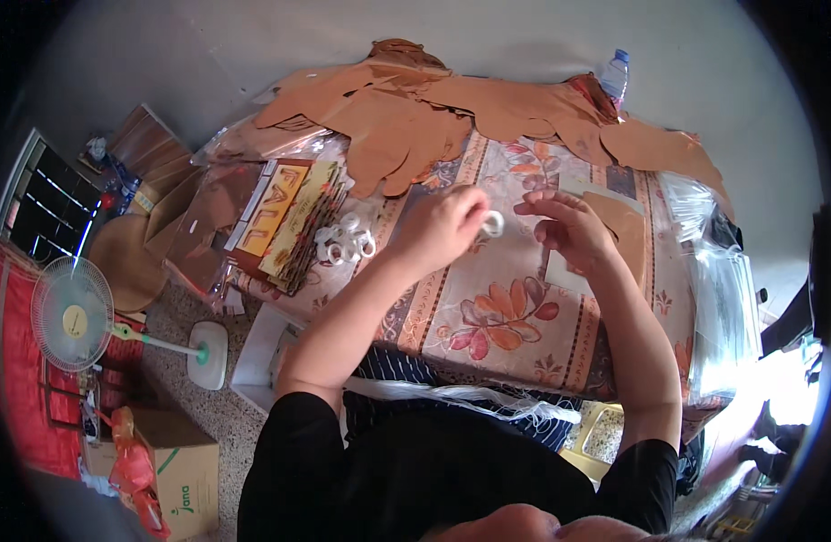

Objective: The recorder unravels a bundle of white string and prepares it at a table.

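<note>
Over the middle of the table, my left hand [447, 224] is closed in a pinch on a small white coil of string [494, 224], which hangs at its fingertips. Facing it across a short gap, my right hand [574, 228] has its fingers curved and apart, with nothing visible in them. Left of my left hand lies a pile of similar white coils [345, 240]. Beside that pile is a stack of printed wooden signs [284, 221]. Across my lap runs a bundle of long white strings [461, 394]. Below my right hand, a brown card sheet [616, 226] is partly hidden.
A flowered cloth [492, 325] covers the table. Brown paper pieces [406, 122] spread along its back, with a water bottle [617, 77] at the far right. Clear plastic bags [718, 298] lie on the right edge. A fan [72, 316] and a cardboard box [185, 479] stand left.
</note>
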Demonstrator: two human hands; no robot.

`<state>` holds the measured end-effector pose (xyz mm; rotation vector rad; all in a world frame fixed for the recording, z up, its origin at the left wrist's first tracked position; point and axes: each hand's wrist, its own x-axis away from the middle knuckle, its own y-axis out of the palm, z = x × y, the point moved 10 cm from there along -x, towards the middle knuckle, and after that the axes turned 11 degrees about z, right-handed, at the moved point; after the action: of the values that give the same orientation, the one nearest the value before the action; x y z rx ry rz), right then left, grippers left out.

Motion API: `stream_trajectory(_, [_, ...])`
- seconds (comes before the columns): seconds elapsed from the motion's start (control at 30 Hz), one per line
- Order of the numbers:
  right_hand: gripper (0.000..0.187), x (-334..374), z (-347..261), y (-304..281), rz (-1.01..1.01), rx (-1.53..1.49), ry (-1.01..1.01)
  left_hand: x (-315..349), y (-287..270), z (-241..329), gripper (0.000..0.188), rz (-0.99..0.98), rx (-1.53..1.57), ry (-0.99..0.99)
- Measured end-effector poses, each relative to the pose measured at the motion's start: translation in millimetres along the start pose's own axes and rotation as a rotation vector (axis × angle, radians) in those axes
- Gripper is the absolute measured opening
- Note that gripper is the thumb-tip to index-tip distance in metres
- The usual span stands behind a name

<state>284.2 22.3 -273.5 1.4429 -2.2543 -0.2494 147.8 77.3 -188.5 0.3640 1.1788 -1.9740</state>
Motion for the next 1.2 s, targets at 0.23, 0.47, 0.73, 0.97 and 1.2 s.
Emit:
stream_trajectory(0.23, [0.015, 7.6, 6.5, 24.1, -0.074, 0.188, -0.045, 43.5, -98.3, -101.2, 0.013, -0.047, -0.409, -0.405])
stream_trajectory(0.47, [0.016, 17.5, 12.6, 40.8, -0.144, 0.290, -0.077, 61.1, -137.7, -89.1, 0.018, 0.179, -0.402, -0.250])
stream_trajectory(0.73, [0.018, 21.9, 30.3, 51.1, -0.196, 0.549, -0.173, 177.6, -52.4, -26.7, 0.012, -0.612, 0.427, -0.690])
stream_trajectory(0.97, [0.020, 31.0, 32.6, 65.4, -0.224, 0.599, -0.155, 277.0, 34.4, -87.3, 0.019, -0.638, 0.134, -0.645])
stream_trajectory(1.2, [0.021, 27.2, 36.9, 61.6, -0.241, 0.633, -0.205, 304.0, 81.0, -88.8, 0.016, -0.764, 0.096, -0.477])
